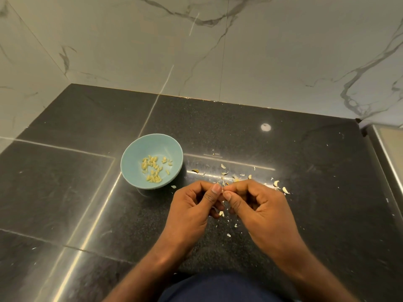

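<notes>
Seed [222, 190], tiny and almost wholly hidden, is pinched where the two thumbs meet, held just above the counter; only a pale sliver of it shows. Nearest the camera, a dark blue garment [218, 288] fills the bottom edge, and both bare forearms reach forward from it. The left hand [192, 205] has its fingers curled in, thumb and forefinger closed on the sliver. The right hand [259, 205] mirrors it, fingers curled, thumb tip pressed against the left thumb tip on the same sliver. Under and just beyond the hands, pale husk scraps [221, 213] lie scattered on the black speckled countertop [305, 160], with larger pieces off to the right of the right hand. To the left and a little farther back stands a light blue bowl [130, 177], near the left hand but apart from it, holding a small heap of yellowish kernels [152, 168]. A round bright reflection [265, 127] sits farther back on the stone. Behind the counter rises a white marble wall [239, 51] with grey veins.
</notes>
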### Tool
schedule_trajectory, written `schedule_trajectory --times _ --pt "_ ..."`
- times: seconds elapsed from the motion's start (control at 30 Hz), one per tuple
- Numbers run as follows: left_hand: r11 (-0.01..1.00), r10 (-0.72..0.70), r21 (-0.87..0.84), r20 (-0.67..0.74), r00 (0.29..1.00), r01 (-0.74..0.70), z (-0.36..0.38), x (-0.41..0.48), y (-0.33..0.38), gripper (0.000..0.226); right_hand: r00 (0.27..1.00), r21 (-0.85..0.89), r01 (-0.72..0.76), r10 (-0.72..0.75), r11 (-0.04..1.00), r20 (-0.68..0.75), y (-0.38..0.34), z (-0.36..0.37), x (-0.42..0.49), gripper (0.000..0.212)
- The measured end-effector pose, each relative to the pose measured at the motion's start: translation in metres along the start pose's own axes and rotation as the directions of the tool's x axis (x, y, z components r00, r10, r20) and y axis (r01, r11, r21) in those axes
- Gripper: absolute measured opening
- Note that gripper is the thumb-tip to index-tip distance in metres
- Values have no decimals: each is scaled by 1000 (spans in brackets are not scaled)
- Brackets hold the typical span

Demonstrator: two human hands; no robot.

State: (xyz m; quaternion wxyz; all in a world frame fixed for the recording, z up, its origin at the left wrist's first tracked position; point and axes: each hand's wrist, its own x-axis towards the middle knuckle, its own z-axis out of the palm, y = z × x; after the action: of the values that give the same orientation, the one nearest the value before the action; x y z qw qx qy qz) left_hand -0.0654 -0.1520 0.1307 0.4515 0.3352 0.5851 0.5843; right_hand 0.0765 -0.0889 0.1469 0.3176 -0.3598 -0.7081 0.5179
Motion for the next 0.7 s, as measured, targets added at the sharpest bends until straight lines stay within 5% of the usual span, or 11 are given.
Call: schedule_trajectory --times 0.7 --pt "996 55 -66 -105 993 -62 13 -9 6 20 997 81 -69 66 994 30 3 -12 -3 15"
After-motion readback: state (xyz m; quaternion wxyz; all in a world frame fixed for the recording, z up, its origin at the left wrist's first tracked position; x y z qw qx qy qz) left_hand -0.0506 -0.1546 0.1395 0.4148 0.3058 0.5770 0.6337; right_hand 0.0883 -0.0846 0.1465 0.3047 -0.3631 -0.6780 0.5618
